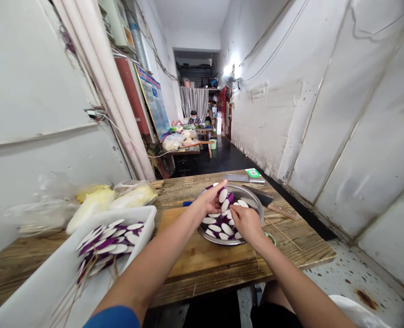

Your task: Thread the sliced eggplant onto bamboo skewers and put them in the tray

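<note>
My left hand [213, 200] is raised over a round metal bowl [259, 200], its fingers closed around several white eggplant slices [223, 196] with purple skin. Close beside them, my right hand [246, 222] is closed in a pinch at the edge of the held slices. What lies between its fingertips is too small and covered to make out. More cut eggplant slices [225, 228] fill the bowl, which stands partly on a wooden cutting board [184, 255]. At the left, a white plastic tray [147, 223] holds a pile of skewered eggplant [111, 241], sticks pointing toward me.
Thin bamboo skewers [286, 234] lie right of the bowl. A cleaver [261, 196] and another knife [238, 178] rest behind it, near a green QR card [253, 173]. Bagged yellow-white food [92, 207] sits behind the tray. Far back, a person [194, 118] sits at another table.
</note>
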Demonstrator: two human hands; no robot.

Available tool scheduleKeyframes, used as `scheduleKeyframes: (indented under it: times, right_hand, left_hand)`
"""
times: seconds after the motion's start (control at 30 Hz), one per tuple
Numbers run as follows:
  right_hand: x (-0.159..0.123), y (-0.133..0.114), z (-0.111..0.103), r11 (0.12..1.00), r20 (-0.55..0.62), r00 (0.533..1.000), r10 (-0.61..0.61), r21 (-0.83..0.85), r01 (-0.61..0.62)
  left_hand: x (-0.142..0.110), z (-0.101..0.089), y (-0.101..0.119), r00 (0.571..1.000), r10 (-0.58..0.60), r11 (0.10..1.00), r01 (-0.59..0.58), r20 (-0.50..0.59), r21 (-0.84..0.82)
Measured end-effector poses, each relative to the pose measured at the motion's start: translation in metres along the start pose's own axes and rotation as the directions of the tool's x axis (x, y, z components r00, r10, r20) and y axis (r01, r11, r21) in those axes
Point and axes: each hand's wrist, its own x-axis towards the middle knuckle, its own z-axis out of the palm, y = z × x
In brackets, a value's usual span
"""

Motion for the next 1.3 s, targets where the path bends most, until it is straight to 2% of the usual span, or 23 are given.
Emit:
scheduleKeyframes:
  times: [0.1,0.23,0.4,0.6,0.7,0.83,1.13,1.3]
  right_hand:
    - [0.000,0.001,0.001,1.000,-0.004,1.000,-0.010,-0.011,0.010]
    - [0.005,0.008,0.002,0.993,0.009,0.999,-0.032,0.114,0.031]
    - [0.013,0.021,0.009,0.946,0.023,0.999,0.022,0.322,-0.028]
    - [0.015,0.028,0.015,0.857,-0.011,0.998,0.057,0.514,-0.044]
    - [0.014,0.027,0.014,0.841,-0.010,0.998,0.062,0.539,-0.047]
    - [0.013,0.026,0.014,0.831,-0.037,0.996,0.078,0.555,-0.045]
    - [0.012,0.024,0.011,0.832,-0.059,0.996,0.070,0.555,-0.025]
    - [0.010,0.023,0.012,0.827,-0.101,0.991,0.085,0.562,-0.014]
  left_hand:
    - [-0.004,0.002,0.001,0.998,-0.019,0.999,0.022,-0.059,0.050]
    - [-0.005,0.002,-0.002,0.996,0.000,1.000,0.003,-0.084,0.031]
    - [-0.007,-0.004,-0.004,0.999,0.015,0.998,-0.017,-0.038,-0.062]
    - [-0.009,-0.019,-0.006,0.976,0.176,0.965,-0.146,0.124,-0.219]
    - [-0.010,-0.021,-0.010,0.967,0.208,0.954,-0.166,0.148,-0.251]
    - [-0.014,-0.014,-0.013,0.961,0.225,0.958,-0.187,0.161,-0.218]
    - [-0.007,-0.011,-0.016,0.962,0.256,0.949,-0.231,0.096,-0.214]
    - [-0.012,-0.012,-0.022,0.935,0.282,0.942,-0.227,0.214,-0.248]
